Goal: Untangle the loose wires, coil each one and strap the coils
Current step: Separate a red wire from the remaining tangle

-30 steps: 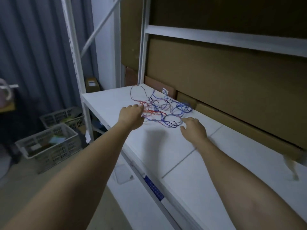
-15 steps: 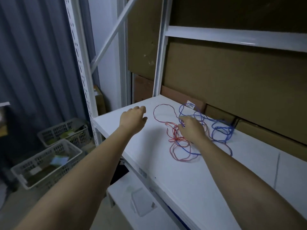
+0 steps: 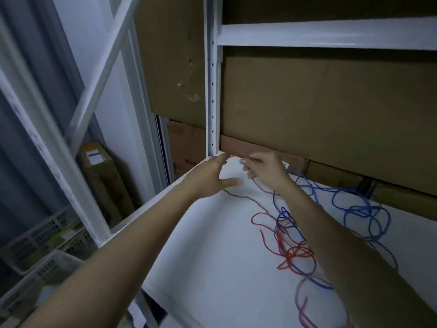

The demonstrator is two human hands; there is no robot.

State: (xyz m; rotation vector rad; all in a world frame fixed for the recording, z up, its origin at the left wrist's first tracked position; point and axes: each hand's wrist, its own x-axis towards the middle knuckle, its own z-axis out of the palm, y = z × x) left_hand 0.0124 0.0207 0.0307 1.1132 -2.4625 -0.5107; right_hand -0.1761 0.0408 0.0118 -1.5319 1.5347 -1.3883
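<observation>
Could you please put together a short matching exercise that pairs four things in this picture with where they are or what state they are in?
Things:
1. left hand
2. right hand
3. blue wire
4. plastic baskets

States or places:
A. down on the floor, left of the shelving
B. fingers curled, pinching a red wire end near the back of the shelf
C. fingers straight, thumb out, over the shelf's back left corner
D. lying in loose loops on the shelf's right side

Pairs: 1-C, 2-B, 3-D, 4-A
</observation>
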